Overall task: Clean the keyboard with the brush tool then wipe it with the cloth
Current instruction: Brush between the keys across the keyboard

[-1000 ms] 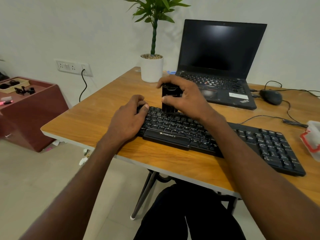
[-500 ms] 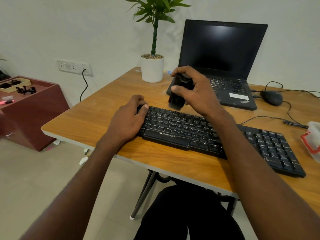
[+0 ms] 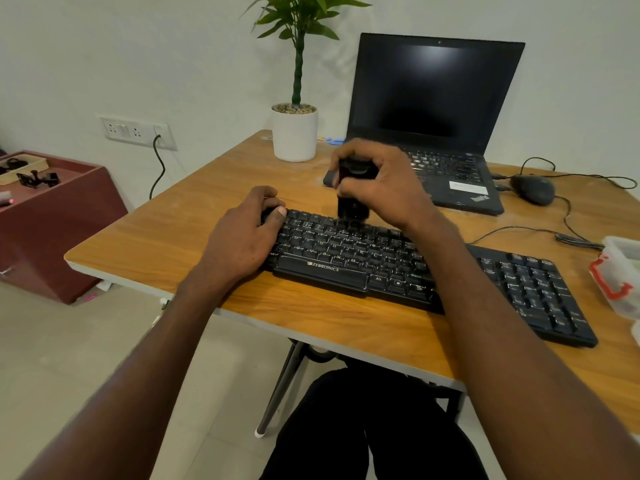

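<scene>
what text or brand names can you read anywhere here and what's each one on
"ZEBRONICS": on the front edge of the black keyboard, below the space bar.
"ThinkPad": on the palm rest corner of the laptop.
"Alt": on a keyboard key right of the space bar.
The other key legends and the white sticker on the laptop are too small or blurred to read.
</scene>
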Demonstrator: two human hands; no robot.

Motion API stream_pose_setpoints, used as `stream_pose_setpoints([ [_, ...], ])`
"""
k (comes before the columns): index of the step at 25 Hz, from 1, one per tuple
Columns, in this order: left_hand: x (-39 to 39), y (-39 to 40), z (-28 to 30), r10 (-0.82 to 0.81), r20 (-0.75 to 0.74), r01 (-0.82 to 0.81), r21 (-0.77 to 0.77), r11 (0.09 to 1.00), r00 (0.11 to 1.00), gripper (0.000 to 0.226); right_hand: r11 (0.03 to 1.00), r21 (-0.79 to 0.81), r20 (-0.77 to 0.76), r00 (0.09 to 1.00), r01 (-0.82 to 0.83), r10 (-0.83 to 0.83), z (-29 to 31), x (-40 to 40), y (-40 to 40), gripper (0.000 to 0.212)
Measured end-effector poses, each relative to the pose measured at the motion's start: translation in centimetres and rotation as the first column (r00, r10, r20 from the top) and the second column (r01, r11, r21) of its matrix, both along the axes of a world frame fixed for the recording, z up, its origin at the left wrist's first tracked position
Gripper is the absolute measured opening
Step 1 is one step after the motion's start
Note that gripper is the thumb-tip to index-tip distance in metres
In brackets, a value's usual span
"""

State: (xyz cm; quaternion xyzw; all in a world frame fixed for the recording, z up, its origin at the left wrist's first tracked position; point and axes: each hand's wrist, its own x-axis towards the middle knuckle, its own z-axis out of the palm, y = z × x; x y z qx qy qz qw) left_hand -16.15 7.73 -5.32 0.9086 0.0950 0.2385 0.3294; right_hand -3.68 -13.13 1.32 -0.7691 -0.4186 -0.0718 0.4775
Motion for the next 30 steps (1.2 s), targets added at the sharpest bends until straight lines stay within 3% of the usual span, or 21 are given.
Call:
stream_pose_setpoints([
  [4, 0.1, 0.0, 0.0, -0.002, 0.004, 0.002, 0.005, 1.000, 1.000, 0.041, 0.969, 0.040, 0.065, 0.967, 0.243, -0.245, -0.1, 0.9, -0.2, 0.020],
  [6, 0.2, 0.0, 0.0, -0.002, -0.001, 0.002, 0.014, 1.000, 1.000, 0.042, 0.974, 0.097, 0.015, 0.978, 0.206, -0.208, -0.1, 1.0, -0.4, 0.015],
  [8, 0.2, -0.1, -0.1, -0.001, -0.012, 0.002, 0.034, 0.999, 1.000, 0.044, 0.991, 0.036, -0.027, 0.991, 0.132, -0.131, -0.1, 0.7, -0.5, 0.016],
  [11, -0.2, -0.6, 0.2, 0.006, -0.003, -0.006, 0.088, 0.996, 1.000, 0.047, 0.968, -0.050, 0.080, 0.968, 0.244, -0.240, 0.0, 0.5, -0.2, 0.029],
  [14, -0.8, -2.0, 1.1, 0.056, 0.074, -0.073, 0.250, 0.965, 0.996, 0.052, 0.972, -0.005, 0.056, 0.970, 0.236, -0.235, 0.0, 0.4, 0.2, 0.041],
  [18, -0.7, -6.5, 1.7, -0.034, 0.066, 0.009, 0.347, 0.938, 0.997, 0.049, 0.987, 0.100, -0.010, 0.992, 0.123, -0.122, 0.2, -0.2, -0.1, 0.034],
  [26, 0.5, -8.3, 0.0, 0.026, -0.041, -0.006, 0.426, 0.905, 0.999, 0.062, 0.997, -0.066, 0.013, 0.999, -0.042, 0.043, -0.8, -1.6, -4.5, 0.045],
  [30, 0.6, -8.5, -0.1, 0.051, -0.038, -0.030, 0.418, 0.908, 0.998, 0.058, 0.987, -0.067, 0.053, 0.989, 0.144, -0.140, 0.0, -0.5, -6.7, 0.042],
])
